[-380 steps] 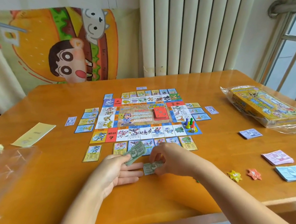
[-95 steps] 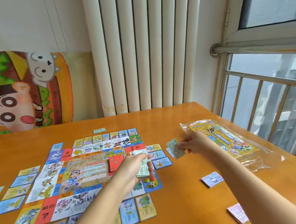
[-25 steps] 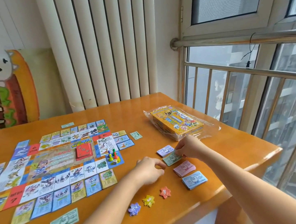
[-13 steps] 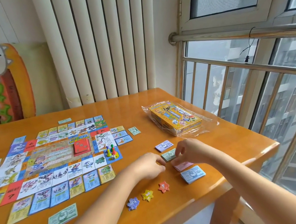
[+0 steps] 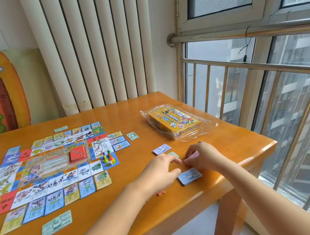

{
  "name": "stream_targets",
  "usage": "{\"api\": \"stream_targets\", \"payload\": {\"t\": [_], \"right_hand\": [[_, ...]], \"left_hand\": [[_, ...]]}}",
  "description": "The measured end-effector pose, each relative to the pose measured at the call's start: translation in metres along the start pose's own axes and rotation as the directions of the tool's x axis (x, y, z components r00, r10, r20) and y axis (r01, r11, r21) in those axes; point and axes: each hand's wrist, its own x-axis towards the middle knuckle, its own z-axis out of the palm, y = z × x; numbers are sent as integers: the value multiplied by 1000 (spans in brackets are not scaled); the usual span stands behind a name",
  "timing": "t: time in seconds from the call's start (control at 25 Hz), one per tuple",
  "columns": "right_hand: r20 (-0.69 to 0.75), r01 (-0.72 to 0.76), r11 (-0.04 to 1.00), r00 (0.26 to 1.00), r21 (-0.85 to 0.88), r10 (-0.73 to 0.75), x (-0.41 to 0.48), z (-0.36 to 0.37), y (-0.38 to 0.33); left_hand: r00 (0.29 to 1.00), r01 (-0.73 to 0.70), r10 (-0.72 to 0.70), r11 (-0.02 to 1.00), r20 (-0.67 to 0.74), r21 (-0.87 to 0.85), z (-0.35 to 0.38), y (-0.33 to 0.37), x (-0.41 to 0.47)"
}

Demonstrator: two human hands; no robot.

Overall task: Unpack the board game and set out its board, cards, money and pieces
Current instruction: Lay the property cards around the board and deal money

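The game board (image 5: 55, 163) lies on the table's left half, ringed by property cards. On it sit a red card deck (image 5: 78, 154), coloured pawns (image 5: 108, 155) and a die (image 5: 109, 163). Money stacks lie near the right edge: purple (image 5: 162, 149), green (image 5: 174, 154), mostly hidden, and blue (image 5: 189, 176). My right hand (image 5: 204, 157) pinches the pink money stack (image 5: 194, 156) between the green and blue ones. My left hand (image 5: 161, 169) reaches in beside it with loosely extended fingers that hold nothing. A red star token (image 5: 161, 193) peeks out under my left forearm.
The yellow game box (image 5: 173, 120) in its clear wrapper sits at the far right of the wooden table (image 5: 245, 147). Single green notes lie at the front (image 5: 57, 224) and past the board's far corner (image 5: 132, 135). A radiator and a railed window stand behind.
My right hand left the green notes and took hold of the pink stack. My left hand slid right toward it, covering most of the star tokens.
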Motion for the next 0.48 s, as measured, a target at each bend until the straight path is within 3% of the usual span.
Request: {"api": "stream_targets", "payload": {"t": [0.12,0.28,0.48], "right_hand": [[-54,96,994,994,50,-93,-17,4,25],[-33,225,971,974,83,-223,-44,8,47],[12,252,954,966,163,-258,-75,-1,65]], "left_hand": [[985,-166,163,985,54,52,16,13,-7],[989,-132,121,983,89,128,33,17,-11],[996,-74,66,989,66,129,40,16,-14]]}}
